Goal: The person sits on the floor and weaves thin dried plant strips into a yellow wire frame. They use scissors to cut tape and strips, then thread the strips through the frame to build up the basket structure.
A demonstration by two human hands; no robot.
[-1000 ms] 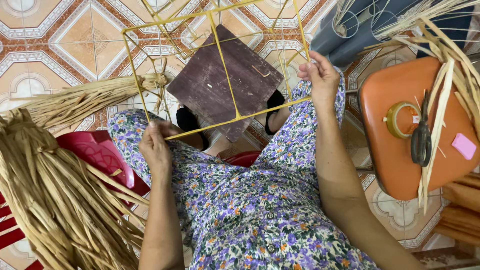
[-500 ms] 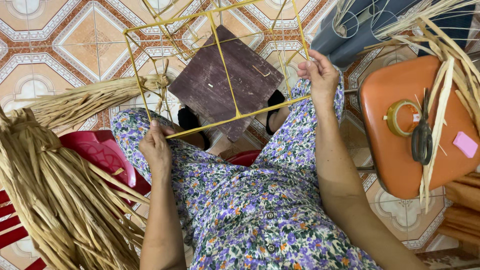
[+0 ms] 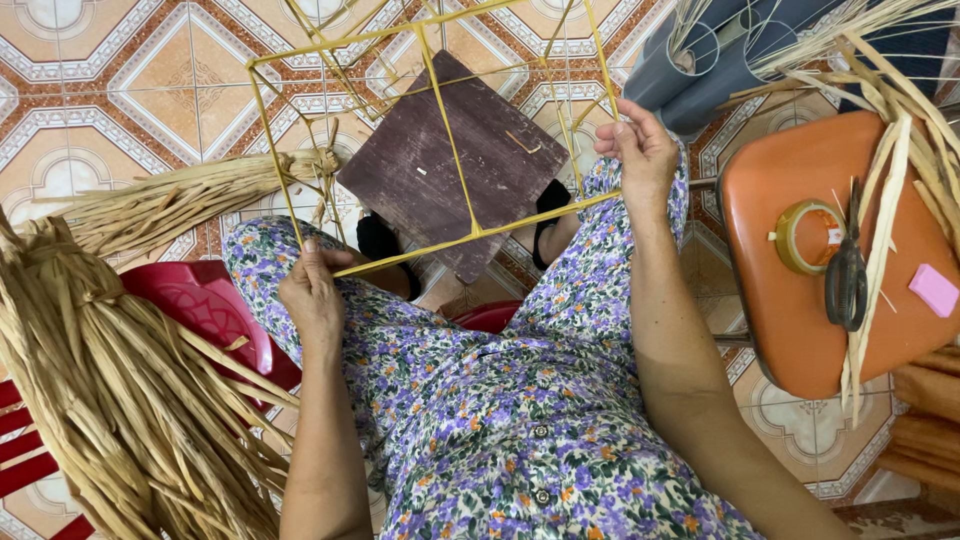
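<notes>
Hands grip the yellow wire box frame point(image 3: 440, 130) at its near corners: left hand point(image 3: 315, 295) clenched on the near-left corner, right hand point(image 3: 645, 150) grasping the near-right one. Beyond both grips, under the frame, lies a dark brown square board point(image 3: 455, 170); left of the left grip lie dried straw bundles point(image 3: 110, 390).

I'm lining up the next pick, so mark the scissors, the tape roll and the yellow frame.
scissors point(image 3: 847, 272), head view, on the pivot above the dark handles.
tape roll point(image 3: 803, 237), head view, on its ring.
yellow frame point(image 3: 470, 238), head view, on the front bar between both hands.
</notes>
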